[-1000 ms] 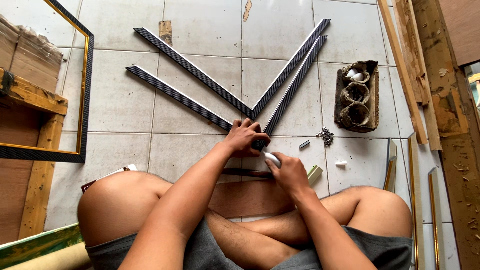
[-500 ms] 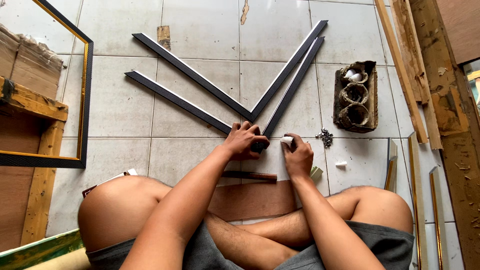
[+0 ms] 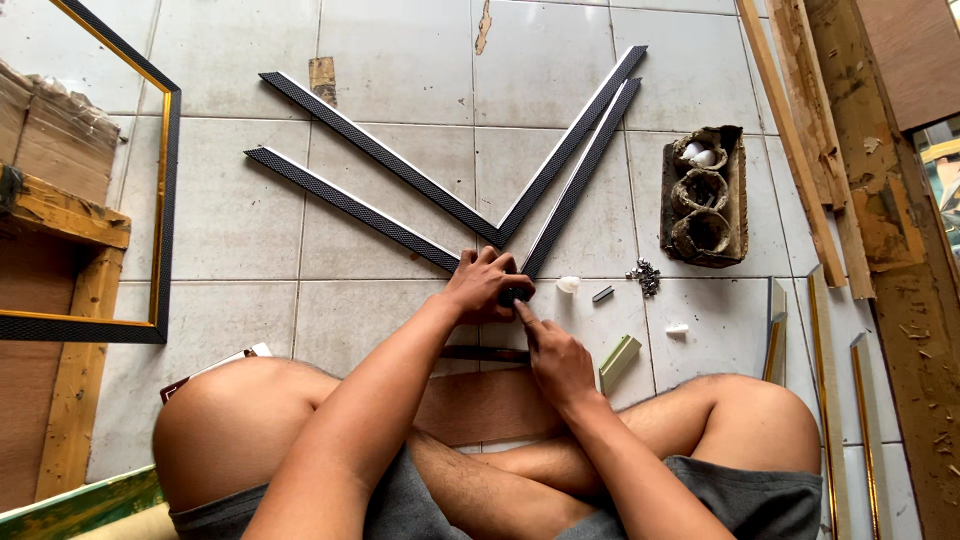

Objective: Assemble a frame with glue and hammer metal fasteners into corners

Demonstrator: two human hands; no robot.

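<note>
I sit cross-legged on a tiled floor. Several black frame moulding strips lie in two V shapes in front of me. My left hand presses down on the near corner where two strips meet, fingers curled over the joint. My right hand reaches up beside it, its index finger touching the same corner just under the left hand. A small white bottle lies on the tile right of the corner, apart from both hands.
A small pile of dark staples and a short grey piece lie right of the bottle. A worn holder with round pockets sits farther right. A finished black-and-gold frame leans left. Wood strips line the right side.
My right hand held the white bottle near the corner; the bottle now lies on the tile and the right hand's finger touches the joint. The left hand stayed on the corner.
</note>
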